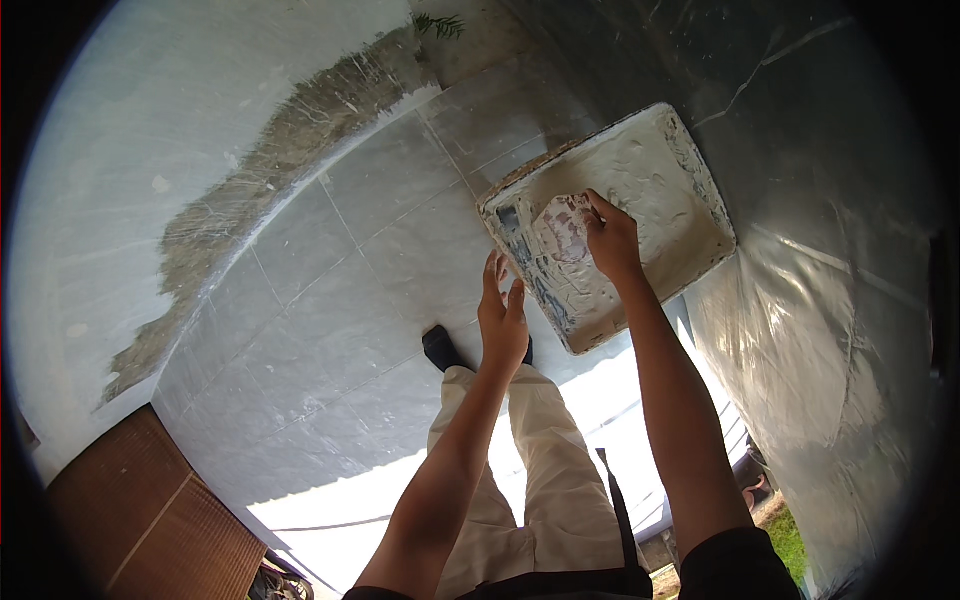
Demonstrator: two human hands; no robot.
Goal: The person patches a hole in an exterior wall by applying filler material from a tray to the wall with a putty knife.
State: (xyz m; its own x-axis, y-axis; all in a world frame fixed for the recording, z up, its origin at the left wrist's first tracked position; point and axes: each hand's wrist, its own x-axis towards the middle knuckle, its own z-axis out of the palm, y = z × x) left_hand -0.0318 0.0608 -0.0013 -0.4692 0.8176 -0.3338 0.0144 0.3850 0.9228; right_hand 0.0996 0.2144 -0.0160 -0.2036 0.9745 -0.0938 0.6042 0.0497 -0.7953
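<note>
A rectangular tray [712, 185] of wet, off-white plaster lies ahead of me, right of the middle, with dried smears along its rim. My right hand [612, 238] is closed on the edge of a flat, plaster-smeared spreader [563, 232] over the tray's left part. Whether its blade touches the plaster, I cannot tell. Beside the tray's left edge is my left hand [502, 318], fingers apart and holding nothing. Its fingertips are close to the rim; contact is unclear.
Grey tiles [340, 290] cover the floor under my feet. On the left curves a pale coated wall [150, 170] with a bare grey-brown strip [270, 150] low down. Plastic sheeting [810, 330] hangs at the right. A brown ribbed panel [150, 510] stands at the lower left.
</note>
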